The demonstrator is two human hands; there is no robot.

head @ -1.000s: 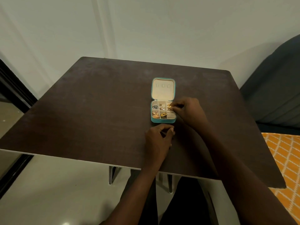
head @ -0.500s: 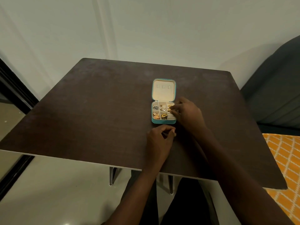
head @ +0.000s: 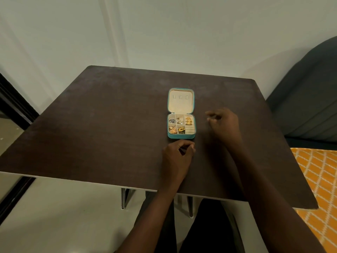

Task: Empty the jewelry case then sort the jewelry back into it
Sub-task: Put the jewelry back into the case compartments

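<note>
Teal jewelry case (head: 181,136) sits open on the dark table (head: 109,115), a bit right of centre, lid (head: 180,101) laid back flat away from the person, cream lining up, three small hooks in it. Base split into small compartments: silvery pieces (head: 172,121) far left, thin gold pieces (head: 179,121) far middle, gold earrings (head: 188,121) far right, gold pieces (head: 171,130) near left and near middle (head: 181,130), ring rolls (head: 190,130) near right.

Left hand (head: 176,156) rests on the table just in front of the case, near its front edge but not touching it, fingers curled in, thumb against forefinger; might be pinching something tiny, can't tell at this size. Right hand (head: 225,123) hovers to the right of the case, apart from it, fingers loosely curled, nothing visible in it, slightly blurred.

Dark upholstered chair (head: 306,99) at far right, orange patterned rug (head: 321,179) below it.
</note>
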